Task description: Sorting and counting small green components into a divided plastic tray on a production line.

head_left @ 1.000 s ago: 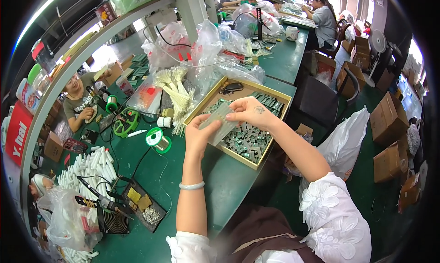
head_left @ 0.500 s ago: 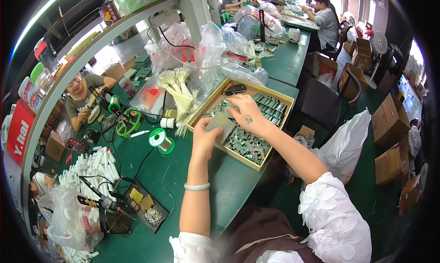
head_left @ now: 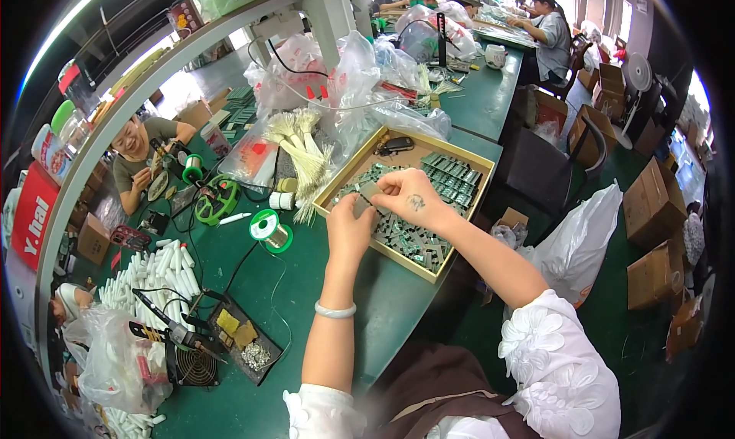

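Over a shallow yellow cardboard tray [head_left: 403,268], my left hand [head_left: 351,226] and my right hand [head_left: 413,197] meet at the fingertips. Both are closed on a thin flat grey board [head_left: 369,189], pinched from either side; the fingers cover much of it. Below them, small green circuit boards [head_left: 417,238] lie loose in the near part of the tray. Larger green board panels [head_left: 452,177] are laid in rows at the tray's far right. A small black object [head_left: 397,144] rests in the far left corner.
Left of the tray stand a solder wire spool [head_left: 265,226] and a bundle of pale wires [head_left: 300,144]. A soldering iron [head_left: 184,336], a black tray with sponge [head_left: 249,356] and white tubes [head_left: 164,274] lie nearer left. A co-worker [head_left: 142,159] sits across the bench; a black chair [head_left: 540,159] stands right.
My right hand has come back toward the left one and its fingers now pinch the grey board, which is tilted and more covered. My left hand has shifted slightly right.
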{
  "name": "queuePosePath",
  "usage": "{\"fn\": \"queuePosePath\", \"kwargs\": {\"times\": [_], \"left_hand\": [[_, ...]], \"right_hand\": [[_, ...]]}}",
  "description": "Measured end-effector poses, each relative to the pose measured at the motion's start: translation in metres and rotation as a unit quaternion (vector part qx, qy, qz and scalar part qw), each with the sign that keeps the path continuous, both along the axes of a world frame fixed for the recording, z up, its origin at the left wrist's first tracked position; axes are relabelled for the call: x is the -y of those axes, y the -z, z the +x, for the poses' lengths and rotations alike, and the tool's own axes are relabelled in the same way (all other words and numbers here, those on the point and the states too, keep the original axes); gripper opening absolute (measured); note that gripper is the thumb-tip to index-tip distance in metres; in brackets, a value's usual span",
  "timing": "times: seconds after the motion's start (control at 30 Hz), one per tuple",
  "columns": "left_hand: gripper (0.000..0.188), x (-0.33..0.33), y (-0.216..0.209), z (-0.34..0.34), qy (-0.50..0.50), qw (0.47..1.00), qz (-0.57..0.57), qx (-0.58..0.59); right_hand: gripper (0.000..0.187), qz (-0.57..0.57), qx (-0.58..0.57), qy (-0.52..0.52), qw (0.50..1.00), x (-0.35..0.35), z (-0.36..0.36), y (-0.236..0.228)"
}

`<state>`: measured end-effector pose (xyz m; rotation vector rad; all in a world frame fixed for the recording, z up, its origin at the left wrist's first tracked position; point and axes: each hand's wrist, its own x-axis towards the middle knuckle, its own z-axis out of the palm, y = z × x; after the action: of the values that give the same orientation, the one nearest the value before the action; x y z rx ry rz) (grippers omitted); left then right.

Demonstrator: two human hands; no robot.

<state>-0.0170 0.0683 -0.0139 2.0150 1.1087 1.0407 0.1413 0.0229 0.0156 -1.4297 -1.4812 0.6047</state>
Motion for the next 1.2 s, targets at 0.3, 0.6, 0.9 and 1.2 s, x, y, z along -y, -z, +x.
{"fn": "queuePosePath", "kwargs": {"times": [0.3,0.6,0.9,1.2], "left_hand": [[0.028,0.0,-0.005,0.003,0.048,0.877,-0.292,0.38],[0.026,0.005,-0.005,0.002,0.012,0.962,-0.135,0.237],[0.024,0.018,-0.007,0.009,0.02,0.988,0.013,0.155],[0.016,0.025,-0.003,0.02,0.008,0.983,-0.018,0.183]], "right_hand": [[0.023,0.249,0.173,0.093,0.948,-0.024,0.028,0.023],[0.011,0.016,-0.02,-0.031,0.999,0.014,0.003,-0.003],[0.007,0.01,-0.083,-0.016,0.996,0.022,0.006,0.003],[0.007,0.026,-0.047,-0.004,0.999,0.027,0.004,0.007]]}}
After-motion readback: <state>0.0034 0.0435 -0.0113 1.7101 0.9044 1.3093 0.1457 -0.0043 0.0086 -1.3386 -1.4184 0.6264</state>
